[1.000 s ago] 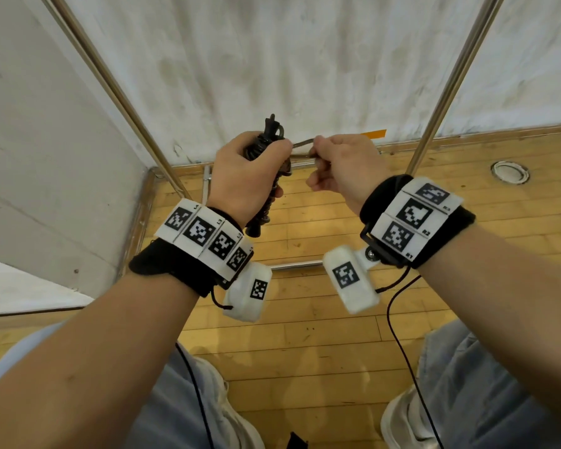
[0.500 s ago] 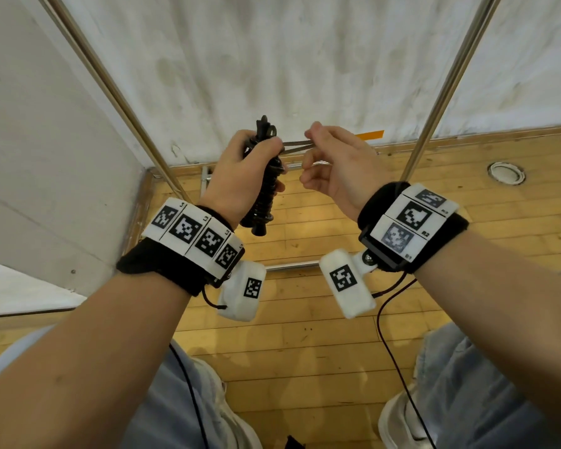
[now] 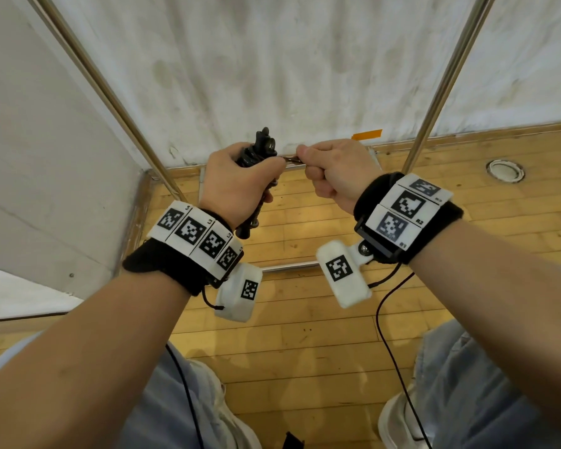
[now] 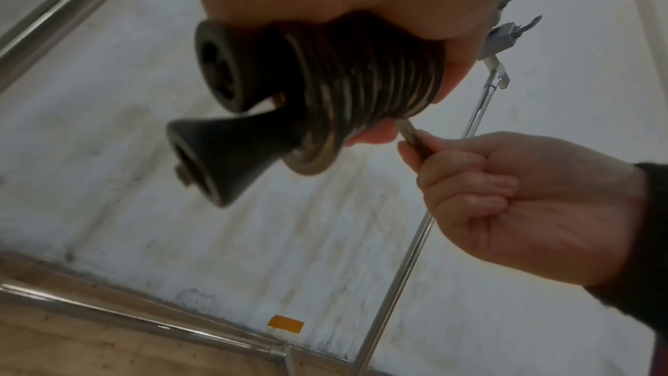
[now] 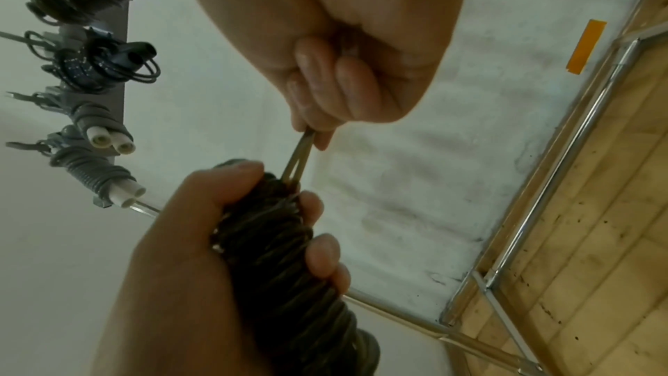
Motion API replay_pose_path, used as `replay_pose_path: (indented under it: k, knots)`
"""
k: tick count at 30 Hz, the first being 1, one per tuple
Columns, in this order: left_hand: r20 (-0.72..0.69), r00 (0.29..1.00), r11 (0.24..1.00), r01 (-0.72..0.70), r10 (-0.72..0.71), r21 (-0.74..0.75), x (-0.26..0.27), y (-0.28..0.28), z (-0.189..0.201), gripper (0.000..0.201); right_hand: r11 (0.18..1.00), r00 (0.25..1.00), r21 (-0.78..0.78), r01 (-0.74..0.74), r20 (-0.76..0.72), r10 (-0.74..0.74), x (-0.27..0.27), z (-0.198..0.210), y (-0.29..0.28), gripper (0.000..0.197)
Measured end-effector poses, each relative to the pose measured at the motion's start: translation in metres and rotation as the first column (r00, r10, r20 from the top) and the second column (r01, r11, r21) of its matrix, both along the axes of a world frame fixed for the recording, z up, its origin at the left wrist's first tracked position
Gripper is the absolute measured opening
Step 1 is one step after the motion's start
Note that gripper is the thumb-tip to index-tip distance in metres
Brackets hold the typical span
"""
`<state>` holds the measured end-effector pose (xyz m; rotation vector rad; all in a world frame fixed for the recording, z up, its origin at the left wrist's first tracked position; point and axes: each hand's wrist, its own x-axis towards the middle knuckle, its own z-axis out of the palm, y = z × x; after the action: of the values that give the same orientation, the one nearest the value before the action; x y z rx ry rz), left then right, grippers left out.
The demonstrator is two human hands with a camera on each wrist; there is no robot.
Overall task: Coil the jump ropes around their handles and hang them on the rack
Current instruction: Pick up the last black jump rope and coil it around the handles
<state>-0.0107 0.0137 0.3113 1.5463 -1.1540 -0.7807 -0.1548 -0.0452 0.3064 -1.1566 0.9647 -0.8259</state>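
My left hand (image 3: pixel 237 179) grips a pair of black jump rope handles (image 3: pixel 259 147) with dark rope coiled tightly round them (image 4: pixel 365 82) (image 5: pixel 285 253). The two flared handle ends (image 4: pixel 216 159) stick out below my palm in the left wrist view. My right hand (image 3: pixel 334 170) pinches a short doubled loop of the rope (image 5: pixel 298 159) that comes out of the coil and holds it taut to the right. Both hands are at chest height in front of the white wall.
Several coiled jump ropes hang on the rack's hooks (image 5: pixel 87 67) up to the left in the right wrist view. The rack's chrome uprights (image 3: pixel 441 85) (image 3: pixel 104 92) stand on either side, its base bars (image 3: pixel 285 265) on the wooden floor. Orange tape (image 3: pixel 366 135) marks the wall.
My right hand went from a loose fingertip pinch half a second ago to a closed fist on the rope loop, pulling it taut. The left hand tilted the handles slightly.
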Motion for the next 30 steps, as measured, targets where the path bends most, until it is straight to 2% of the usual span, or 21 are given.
replay_pose_path:
  k: [6,10,12,15,17,22,23,25,27,30]
  knots:
    - [-0.025,0.996,0.996,0.088,-0.087,0.028,0.001,-0.002,-0.001,0.008,0.999,0.999,-0.033,0.043,-0.007,-0.044,-0.006,-0.001,-0.001,0.018]
    - [-0.033,0.990,0.991,0.135,-0.135,-0.005,-0.001,-0.001,0.003,0.020,0.991,0.988,-0.048,0.122,0.106,-0.117,-0.007,0.010,0.003,0.017]
    - [-0.026,0.990,0.990,0.137,-0.138,-0.024,-0.004,0.000,0.007,0.017,0.986,0.983,-0.083,0.144,0.131,-0.132,-0.005,0.016,0.006,0.021]
    - [-0.097,0.988,0.992,0.116,-0.120,-0.041,-0.005,0.002,0.015,0.021,0.968,0.988,-0.201,0.148,0.082,-0.134,-0.001,0.024,0.014,0.017]
    - [-0.081,0.990,0.992,0.115,-0.119,-0.045,-0.006,0.003,0.021,0.027,0.952,0.990,-0.272,0.138,0.037,-0.133,-0.001,0.032,0.019,0.015]
    - [-0.009,0.985,0.984,0.171,-0.172,-0.038,-0.015,0.010,0.042,0.011,0.902,0.991,-0.420,0.100,-0.036,-0.127,-0.004,0.064,0.030,0.009]
    - [0.009,0.980,0.979,0.197,-0.197,-0.045,-0.017,0.012,0.049,0.006,0.888,0.988,-0.446,0.114,-0.043,-0.148,-0.006,0.072,0.033,0.008]
    - [0.031,0.967,0.966,0.253,-0.252,-0.055,-0.019,0.018,0.066,0.016,0.866,0.981,-0.478,0.143,-0.046,-0.188,-0.012,0.090,0.039,0.013]
    - [0.022,0.957,0.955,0.290,-0.290,-0.065,-0.023,0.022,0.085,0.014,0.844,0.977,-0.516,0.144,-0.062,-0.205,-0.018,0.107,0.047,0.016]
    - [0.018,0.952,0.940,0.305,-0.306,-0.150,-0.035,0.024,0.110,0.017,0.786,0.964,-0.606,0.123,-0.114,-0.239,-0.032,0.130,0.055,0.014]
